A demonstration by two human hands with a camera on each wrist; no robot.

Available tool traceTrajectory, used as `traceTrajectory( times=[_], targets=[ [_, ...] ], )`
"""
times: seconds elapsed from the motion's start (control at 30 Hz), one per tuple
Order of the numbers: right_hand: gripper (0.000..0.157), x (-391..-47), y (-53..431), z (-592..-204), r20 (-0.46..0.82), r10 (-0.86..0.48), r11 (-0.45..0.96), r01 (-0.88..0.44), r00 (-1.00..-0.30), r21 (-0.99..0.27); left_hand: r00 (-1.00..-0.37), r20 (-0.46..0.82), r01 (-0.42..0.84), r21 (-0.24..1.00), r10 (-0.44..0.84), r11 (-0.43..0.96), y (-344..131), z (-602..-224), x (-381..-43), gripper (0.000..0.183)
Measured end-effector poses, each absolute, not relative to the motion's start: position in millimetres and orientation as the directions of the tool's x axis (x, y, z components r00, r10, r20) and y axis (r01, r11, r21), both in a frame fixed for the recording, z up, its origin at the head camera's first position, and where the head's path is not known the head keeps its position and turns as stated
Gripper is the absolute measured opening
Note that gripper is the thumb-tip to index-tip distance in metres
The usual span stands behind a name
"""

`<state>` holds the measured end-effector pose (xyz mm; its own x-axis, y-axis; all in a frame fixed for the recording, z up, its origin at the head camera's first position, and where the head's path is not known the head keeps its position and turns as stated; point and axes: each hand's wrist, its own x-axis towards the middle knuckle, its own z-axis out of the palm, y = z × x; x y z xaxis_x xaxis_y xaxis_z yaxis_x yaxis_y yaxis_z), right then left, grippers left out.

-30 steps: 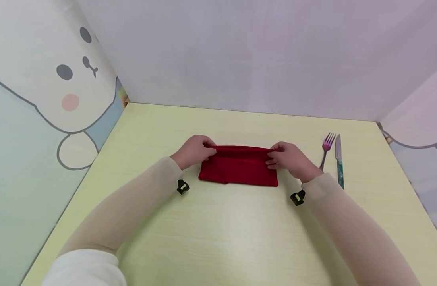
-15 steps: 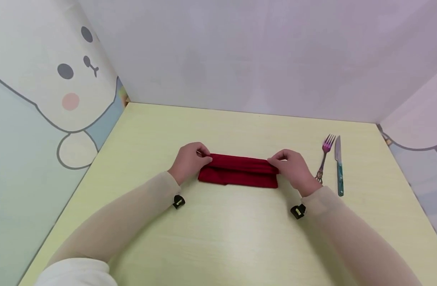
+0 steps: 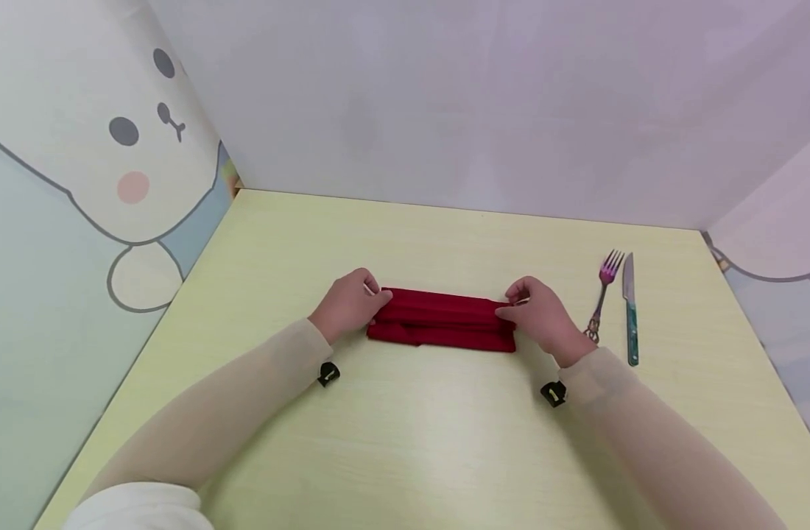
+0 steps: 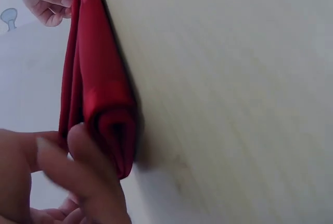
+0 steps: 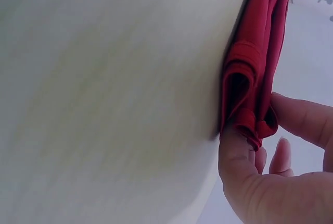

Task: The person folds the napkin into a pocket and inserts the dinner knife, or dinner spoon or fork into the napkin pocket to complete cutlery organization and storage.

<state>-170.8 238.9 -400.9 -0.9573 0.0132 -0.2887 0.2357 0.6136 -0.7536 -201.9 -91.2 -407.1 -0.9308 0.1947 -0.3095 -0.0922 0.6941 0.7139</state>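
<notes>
A red cloth napkin (image 3: 438, 313), folded lengthwise into a narrow strip, lies across the middle of the table. My left hand (image 3: 345, 305) pinches its upper layers at the left end between thumb and fingers. At the right end, my right hand (image 3: 540, 313) holds the cloth the same way. Stacked layers and a rolled loop show at the end of the napkin (image 4: 104, 67) in the left wrist view. In the right wrist view, the thumb and a finger of the right hand (image 5: 276, 187) press on either side of the napkin's (image 5: 255, 41) open folds.
Right of the right hand, a fork (image 3: 604, 287) and a knife with a green handle (image 3: 630, 309) lie side by side, tines and blade pointing away. The pale wooden table (image 3: 418, 442) ends at a light wall (image 3: 445, 110). A cartoon-printed panel (image 3: 133, 154) stands at left.
Both hands have brought the napkin's raised far edge down and towards the body, laying it over the front part. The strip is narrower now, and more of the fork and knife shows.
</notes>
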Motion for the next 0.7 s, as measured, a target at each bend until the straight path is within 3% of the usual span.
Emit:
traceTrajectory(
  times=[0.43, 0.7],
  targets=[
    [0.041, -158.6, 241.0, -395.6, -0.35, 0.038, 0.669, 0.284, -0.936, -0.687, -0.931, -0.32, -0.195, 0.842, 0.174, 0.502, -91.5, -416.9, -198.5, 0.018],
    [0.049, -154.0, 242.0, -400.7, -0.354, -0.011, 0.666, 0.257, -0.935, -0.7, -0.938, -0.292, -0.154, 0.834, 0.187, 0.529, -95.5, -413.9, -195.5, 0.019]
  ],
)
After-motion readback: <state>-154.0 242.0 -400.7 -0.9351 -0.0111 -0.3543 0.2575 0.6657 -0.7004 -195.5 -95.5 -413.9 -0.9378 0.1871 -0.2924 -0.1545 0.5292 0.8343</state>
